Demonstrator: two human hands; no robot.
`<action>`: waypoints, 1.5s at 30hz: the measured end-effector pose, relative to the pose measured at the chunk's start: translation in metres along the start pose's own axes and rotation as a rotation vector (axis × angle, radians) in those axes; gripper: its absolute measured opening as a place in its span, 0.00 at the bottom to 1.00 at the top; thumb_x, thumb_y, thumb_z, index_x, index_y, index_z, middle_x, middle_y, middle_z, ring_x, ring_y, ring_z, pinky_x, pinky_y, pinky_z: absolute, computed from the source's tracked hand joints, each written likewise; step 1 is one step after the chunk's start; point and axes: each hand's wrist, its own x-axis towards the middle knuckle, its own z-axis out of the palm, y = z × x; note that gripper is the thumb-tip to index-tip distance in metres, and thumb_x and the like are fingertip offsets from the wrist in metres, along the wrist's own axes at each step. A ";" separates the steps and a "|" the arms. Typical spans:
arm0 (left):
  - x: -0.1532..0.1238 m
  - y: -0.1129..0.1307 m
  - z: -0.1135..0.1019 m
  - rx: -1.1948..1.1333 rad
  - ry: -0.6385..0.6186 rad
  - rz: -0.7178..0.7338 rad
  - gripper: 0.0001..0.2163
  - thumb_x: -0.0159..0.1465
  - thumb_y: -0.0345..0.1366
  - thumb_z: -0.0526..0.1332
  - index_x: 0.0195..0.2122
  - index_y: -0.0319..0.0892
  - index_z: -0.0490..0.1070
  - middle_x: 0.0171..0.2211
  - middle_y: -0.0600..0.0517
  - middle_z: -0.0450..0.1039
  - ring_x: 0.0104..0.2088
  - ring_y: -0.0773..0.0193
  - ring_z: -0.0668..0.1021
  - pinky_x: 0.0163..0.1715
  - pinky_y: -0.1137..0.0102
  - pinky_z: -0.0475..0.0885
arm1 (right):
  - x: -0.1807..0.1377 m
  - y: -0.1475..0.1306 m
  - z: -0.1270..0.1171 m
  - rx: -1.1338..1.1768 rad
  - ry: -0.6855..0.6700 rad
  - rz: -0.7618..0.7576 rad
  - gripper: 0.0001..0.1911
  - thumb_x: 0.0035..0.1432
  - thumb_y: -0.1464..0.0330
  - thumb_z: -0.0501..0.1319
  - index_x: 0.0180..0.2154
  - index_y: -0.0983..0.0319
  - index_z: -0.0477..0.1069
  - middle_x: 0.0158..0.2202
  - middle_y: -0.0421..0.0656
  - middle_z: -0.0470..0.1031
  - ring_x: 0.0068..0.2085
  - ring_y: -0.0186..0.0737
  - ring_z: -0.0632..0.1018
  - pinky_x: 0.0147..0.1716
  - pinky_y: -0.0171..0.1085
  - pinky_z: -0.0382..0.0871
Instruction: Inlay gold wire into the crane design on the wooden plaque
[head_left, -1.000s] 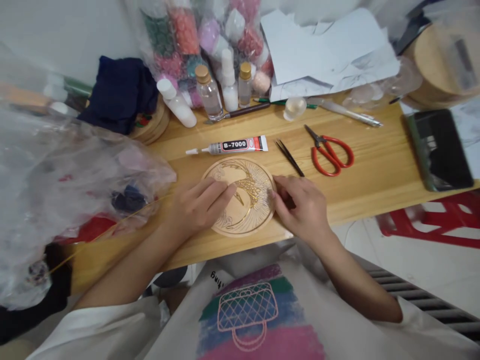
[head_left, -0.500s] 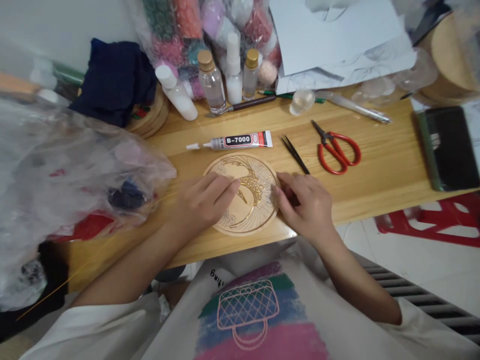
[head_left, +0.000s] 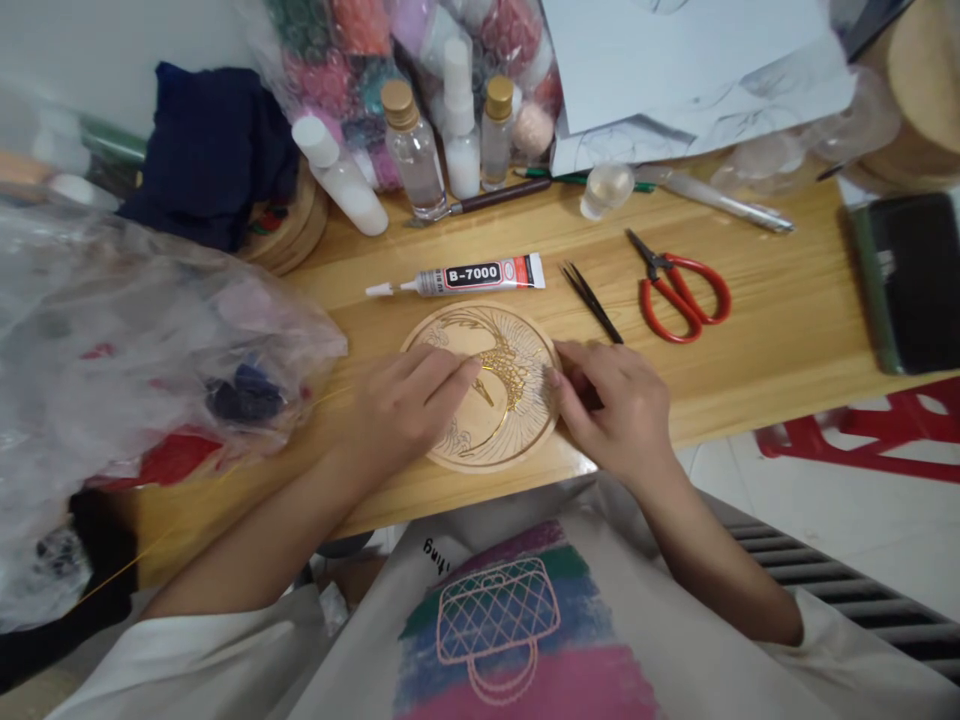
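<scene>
A round wooden disc [head_left: 501, 352] with a carved pattern and gold wire lines lies near the front edge of the wooden table [head_left: 765, 330]. My left hand [head_left: 409, 405] rests on the disc's left half, fingers pressed together with the tips at the gold wire in the middle. A thin gold wire [head_left: 225, 480] trails from under this hand to the left. My right hand [head_left: 615, 405] sits at the disc's right rim, fingers curled and pinched against the edge. What the fingers pinch is too small to make out.
Behind the disc lie a B-7000 glue tube [head_left: 465, 277], black tweezers [head_left: 592, 302] and red scissors [head_left: 679, 290]. Further back stand several small bottles [head_left: 411, 150] and bags of coloured beads. A big clear plastic bag [head_left: 127, 360] fills the left; a dark tablet [head_left: 915, 280] lies right.
The view has shifted slightly, so the table's things sit a little lower and nearer. Both hands stay on the disc with hardly any movement.
</scene>
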 end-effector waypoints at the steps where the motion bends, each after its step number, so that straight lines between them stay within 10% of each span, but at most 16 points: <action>1: 0.000 0.000 0.000 -0.001 -0.007 -0.004 0.06 0.69 0.25 0.58 0.45 0.37 0.71 0.35 0.51 0.77 0.35 0.64 0.77 0.32 0.69 0.70 | 0.000 0.000 0.000 -0.004 0.005 -0.007 0.12 0.65 0.65 0.56 0.44 0.63 0.74 0.29 0.45 0.79 0.32 0.43 0.77 0.33 0.41 0.67; 38: 0.000 -0.001 0.009 0.021 0.038 -0.034 0.04 0.69 0.27 0.58 0.41 0.37 0.73 0.33 0.52 0.75 0.35 0.65 0.76 0.33 0.70 0.69 | 0.000 0.001 0.001 0.036 0.058 -0.034 0.10 0.63 0.66 0.59 0.44 0.63 0.75 0.30 0.43 0.79 0.30 0.40 0.76 0.31 0.40 0.68; 45: 0.002 -0.002 0.010 0.066 0.047 -0.039 0.06 0.70 0.28 0.57 0.39 0.38 0.74 0.31 0.53 0.75 0.33 0.66 0.76 0.31 0.71 0.68 | 0.007 0.014 -0.012 0.037 0.374 0.175 0.07 0.61 0.69 0.60 0.40 0.61 0.76 0.31 0.43 0.76 0.31 0.39 0.76 0.32 0.39 0.71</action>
